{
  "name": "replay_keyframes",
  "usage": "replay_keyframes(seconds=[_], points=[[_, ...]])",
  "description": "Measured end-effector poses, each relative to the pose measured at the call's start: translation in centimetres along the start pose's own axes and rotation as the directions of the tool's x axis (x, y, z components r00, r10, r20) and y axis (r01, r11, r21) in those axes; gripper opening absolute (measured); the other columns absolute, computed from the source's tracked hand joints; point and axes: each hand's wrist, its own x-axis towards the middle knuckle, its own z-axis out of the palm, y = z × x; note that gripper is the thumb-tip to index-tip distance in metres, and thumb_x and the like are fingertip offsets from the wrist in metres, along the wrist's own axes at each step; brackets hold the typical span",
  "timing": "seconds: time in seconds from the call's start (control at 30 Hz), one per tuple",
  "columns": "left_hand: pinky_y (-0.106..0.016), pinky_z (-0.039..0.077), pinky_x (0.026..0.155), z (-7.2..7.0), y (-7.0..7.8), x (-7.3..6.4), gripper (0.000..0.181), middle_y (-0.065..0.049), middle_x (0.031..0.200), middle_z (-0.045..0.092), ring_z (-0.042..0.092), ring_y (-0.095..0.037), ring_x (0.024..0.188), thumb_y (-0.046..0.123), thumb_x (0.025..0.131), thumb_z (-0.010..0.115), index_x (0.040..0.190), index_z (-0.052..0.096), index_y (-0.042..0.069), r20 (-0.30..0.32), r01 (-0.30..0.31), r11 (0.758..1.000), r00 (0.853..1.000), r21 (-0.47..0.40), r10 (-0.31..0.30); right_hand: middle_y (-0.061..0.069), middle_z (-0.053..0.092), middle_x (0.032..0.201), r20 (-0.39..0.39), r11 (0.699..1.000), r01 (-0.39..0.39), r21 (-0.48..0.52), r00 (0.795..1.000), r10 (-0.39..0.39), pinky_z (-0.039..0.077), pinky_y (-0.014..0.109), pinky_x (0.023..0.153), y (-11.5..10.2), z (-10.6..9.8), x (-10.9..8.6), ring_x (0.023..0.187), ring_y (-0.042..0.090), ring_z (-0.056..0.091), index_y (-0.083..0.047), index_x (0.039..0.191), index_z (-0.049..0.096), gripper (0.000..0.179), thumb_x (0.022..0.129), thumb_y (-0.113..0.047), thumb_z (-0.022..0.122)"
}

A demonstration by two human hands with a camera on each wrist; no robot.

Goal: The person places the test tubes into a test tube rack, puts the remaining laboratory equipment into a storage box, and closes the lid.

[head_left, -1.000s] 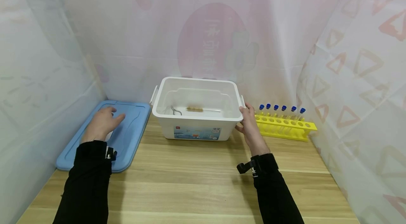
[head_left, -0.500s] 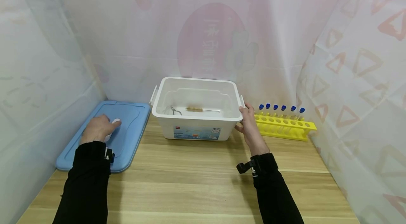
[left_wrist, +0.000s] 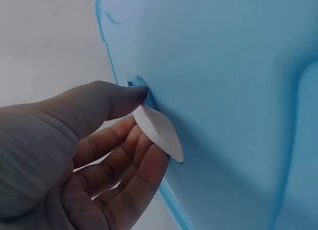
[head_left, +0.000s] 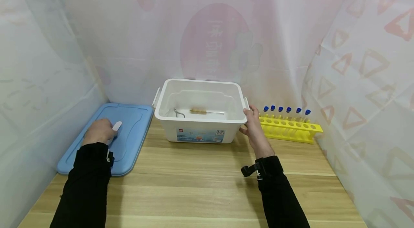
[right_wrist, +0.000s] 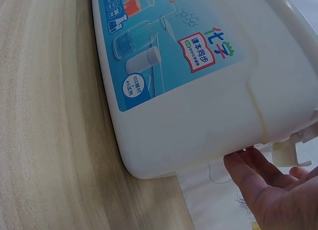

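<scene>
Over the blue lid (head_left: 129, 127), on the left of the table, my left hand (head_left: 98, 131) pinches a flat white piece with a rounded end (left_wrist: 160, 133) between thumb and fingers. A small blue part (left_wrist: 143, 86) shows beside the thumb tip; I cannot tell what kind of thing this is. My right hand (head_left: 255, 131) holds the right end of the white storage box (head_left: 168, 124), its fingers at the rim and on the side below the handle. Inside the box lie a test tube brush (head_left: 200, 111) and a bent metal piece (head_left: 178, 112).
To the right of the box stands a yellow test tube rack (head_left: 288, 124) with several blue-capped tubes. Printed cloth (head_left: 210, 41) hangs behind and at both sides. Bare wooden table (head_left: 194, 185) spreads in front of the box.
My left hand has lowered onto the lid, and its thumb and fingers have closed on the white piece, whose end now sticks up. The right hand and the box have stayed in place.
</scene>
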Motion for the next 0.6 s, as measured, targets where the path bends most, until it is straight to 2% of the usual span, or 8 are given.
replay_keyframes(seconds=[0.17, 0.4, 0.6], points=[[-0.052, 0.065, 0.077, -0.2, -0.5, 0.5, 0.041, -0.039, 0.114, 0.074, 0.070, -0.044, 0.094, 0.012, 0.109, 0.072, 0.128, 0.068, -0.024, 0.009, -0.006, 1.000, 1.000, 0.023, 0.005, 0.018, 0.028, 0.191, -0.007, 1.000, -0.010, 0.000, 1.000, 0.010, 0.045, 0.076, 0.138, 0.0, 0.1, 0.1, 0.172, 0.048, 0.046, -0.027, 0.186, 0.015, 0.074, 0.122, -0.049, 0.045], [-0.052, 0.065, 0.081, 0.3, -0.8, 1.3, 0.047, -0.040, 0.126, 0.073, 0.069, -0.050, 0.104, 0.019, 0.109, 0.077, 0.134, 0.070, -0.020, 0.004, 0.033, 0.999, 0.999, 0.000, -0.033, 0.018, 0.030, 0.190, -0.004, 1.000, -0.002, 0.007, 1.000, 0.002, 0.046, 0.076, 0.138, 0.1, 0.0, 0.1, 0.172, 0.048, 0.047, -0.027, 0.186, 0.015, 0.074, 0.122, -0.049, 0.045], [-0.045, 0.062, 0.071, -0.3, 0.0, 0.4, 0.048, -0.041, 0.126, 0.072, 0.069, -0.043, 0.095, 0.018, 0.112, 0.074, 0.140, 0.067, -0.021, -0.038, 0.018, 0.999, 0.999, -0.031, -0.019, 0.017, 0.029, 0.190, -0.006, 1.000, -0.003, 0.006, 1.000, 0.003, 0.046, 0.075, 0.138, 0.0, 0.0, 0.0, 0.171, 0.047, 0.047, -0.027, 0.186, 0.015, 0.075, 0.122, -0.050, 0.045]])
